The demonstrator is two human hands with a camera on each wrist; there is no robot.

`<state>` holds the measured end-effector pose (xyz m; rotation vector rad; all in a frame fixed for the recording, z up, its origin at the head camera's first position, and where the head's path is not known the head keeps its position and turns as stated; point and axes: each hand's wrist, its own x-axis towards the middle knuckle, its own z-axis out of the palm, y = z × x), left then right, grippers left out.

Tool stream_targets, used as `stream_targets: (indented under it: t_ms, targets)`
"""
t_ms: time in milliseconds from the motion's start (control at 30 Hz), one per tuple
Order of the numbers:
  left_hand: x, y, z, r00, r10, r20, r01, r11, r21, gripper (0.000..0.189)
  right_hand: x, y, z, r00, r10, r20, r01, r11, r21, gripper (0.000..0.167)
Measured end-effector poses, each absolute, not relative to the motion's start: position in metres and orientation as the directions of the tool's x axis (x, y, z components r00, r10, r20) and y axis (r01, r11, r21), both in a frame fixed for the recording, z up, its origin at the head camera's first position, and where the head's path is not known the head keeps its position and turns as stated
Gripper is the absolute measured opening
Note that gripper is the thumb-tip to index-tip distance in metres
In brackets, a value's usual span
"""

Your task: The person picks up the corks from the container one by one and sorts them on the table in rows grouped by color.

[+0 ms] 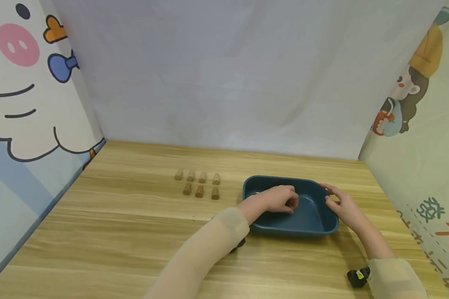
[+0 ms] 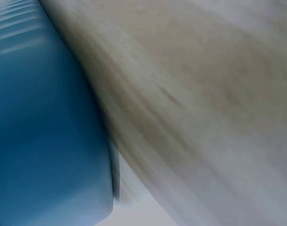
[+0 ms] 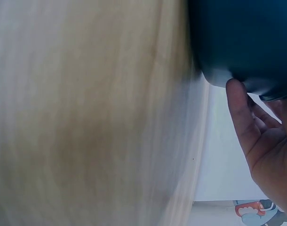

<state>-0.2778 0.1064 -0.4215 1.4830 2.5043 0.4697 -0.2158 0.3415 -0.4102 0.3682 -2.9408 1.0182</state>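
A dark blue plastic basin (image 1: 310, 214) with rounded corners stands on the table, right of centre. My left hand (image 1: 278, 198) reaches over its left side and down inside, fingers curled; I cannot tell whether something is between the hidden fingertips. At the basin's right end my right hand (image 1: 342, 205) grips the rim, and in the right wrist view its thumb (image 3: 237, 101) presses against the outer wall. The left wrist view shows only the basin's outer wall (image 2: 44, 132) close up. To the left, several small tapered corks stand in two rows, paler corks (image 1: 202, 177) behind browner corks (image 1: 199, 191).
The wood-grain table (image 1: 116, 232) ends at a pale hanging cloth (image 1: 217, 83) behind. Cartoon-printed panels flank it, with a pig-nosed figure (image 1: 18, 83) on the left and a capped figure (image 1: 411, 87) on the right. A black wrist camera (image 1: 358, 276) sits under the right sleeve.
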Motion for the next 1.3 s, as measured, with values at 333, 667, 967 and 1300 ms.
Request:
stream_targets:
  t_ms: [333, 667, 967, 1300]
  targets:
    - [-0.277, 0.101, -0.415, -0.497, 0.867, -0.030, 0.807, 0.475, 0.351, 0.010, -0.218, 0.342, -0.412, -0.968, -0.223, 0.113, -0.245, 0.760, -0.602, 0.044]
    - [-0.272, 0.086, -0.406, -0.533, 0.844, -0.059, 0.764, 0.510, 0.396, 0.014, -0.217, 0.341, -0.410, -0.971, -0.223, 0.089, -0.230, 0.757, -0.612, 0.044]
    - [-0.262, 0.064, -0.390, -0.562, 0.827, -0.007, 0.788, 0.538, 0.300, 0.014, -0.218, 0.340, -0.410, -0.970, -0.223, 0.093, -0.233, 0.765, -0.600, 0.044]
    - [-0.255, 0.045, -0.371, -0.559, 0.828, 0.041, 0.785, 0.513, 0.349, 0.019, -0.218, 0.341, -0.411, -0.968, -0.222, 0.119, -0.248, 0.761, -0.599, 0.043]
